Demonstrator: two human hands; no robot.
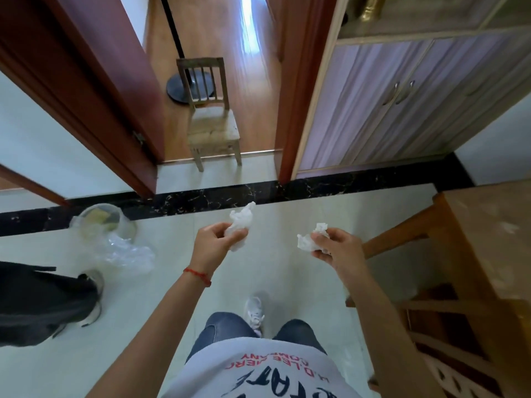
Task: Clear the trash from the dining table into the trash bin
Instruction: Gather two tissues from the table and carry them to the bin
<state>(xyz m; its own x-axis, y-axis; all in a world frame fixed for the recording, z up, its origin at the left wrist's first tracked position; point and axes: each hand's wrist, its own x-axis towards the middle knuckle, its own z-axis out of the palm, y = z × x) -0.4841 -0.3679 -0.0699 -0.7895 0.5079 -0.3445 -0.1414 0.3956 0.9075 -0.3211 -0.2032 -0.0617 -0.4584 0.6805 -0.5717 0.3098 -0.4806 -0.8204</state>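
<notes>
My left hand grips a crumpled white tissue that sticks up past my fingers. My right hand pinches a second crumpled white tissue. Both hands are held out in front of me over the pale tiled floor, about a hand's width apart. The trash bin, lined with a clear plastic bag that spills onto the floor, stands on the floor to the left, well away from both hands. The dining table shows only as a wooden corner at the right edge.
A small wooden chair stands in the open doorway ahead. A purple cabinet fills the upper right. Another person's dark trouser leg and shoe are at the left, near the bin. Wooden chair rails sit under the table.
</notes>
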